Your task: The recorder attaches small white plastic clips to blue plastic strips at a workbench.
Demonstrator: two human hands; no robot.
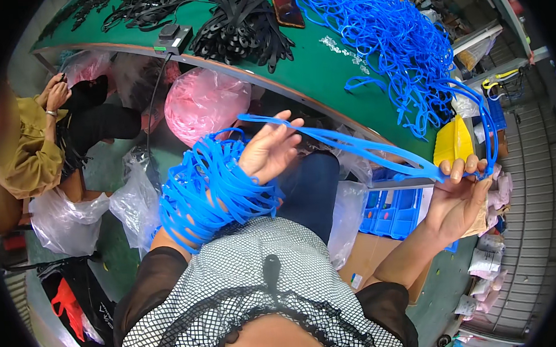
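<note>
Many blue strap loops (212, 186) are stacked around my left wrist and forearm. My left hand (267, 150) is raised palm up, its fingers loosely curled and apart. A long blue strap loop (364, 145) passes by its fingertips, with one end sticking out to the left; whether it circles the fingers I cannot tell. Stretched rightward, that loop runs to my right hand (458, 195), whose fingers are closed on it. More blue strap arches above the right hand toward a big tangled pile of blue straps (390, 35) on the green table (322, 64).
Black straps (242, 31), a phone (288, 11), a small black box (173, 39) and small clear pieces (347, 53) lie on the table. Below it sits a pink-filled bag (205, 105). A yellow bin (453, 140) and blue tray (392, 214) are rightward. A co-worker (31, 136) sits left.
</note>
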